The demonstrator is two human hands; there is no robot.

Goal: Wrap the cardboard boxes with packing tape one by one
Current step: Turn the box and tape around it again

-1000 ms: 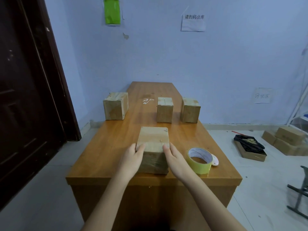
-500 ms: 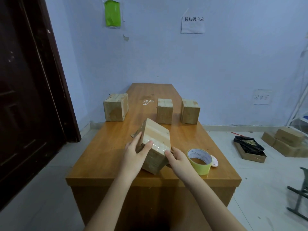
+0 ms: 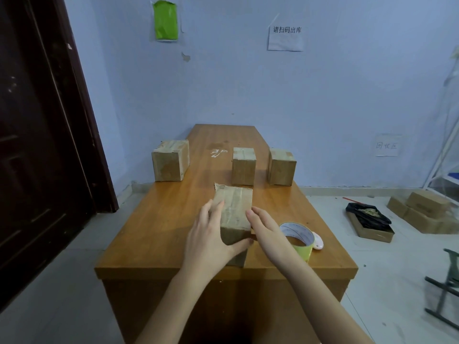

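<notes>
The left hand (image 3: 210, 238) covered the lower left of the held cardboard box (image 3: 234, 212), so its underside and near bottom edge could not be seen. The right hand (image 3: 267, 227) hid the near side of the tape roll (image 3: 298, 238). Beyond it, a small white object (image 3: 318, 240) was half hidden and too small to identify.

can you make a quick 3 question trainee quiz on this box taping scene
1. How many cardboard boxes stand on the table?
2. True or false: the tape roll is in the right hand.
3. Which hand wraps its thumb round the near box: A left hand, B right hand?

Key: 1. Four: the near box, left box, middle box, right box. 2. False, it sits on the table. 3. A.
</notes>
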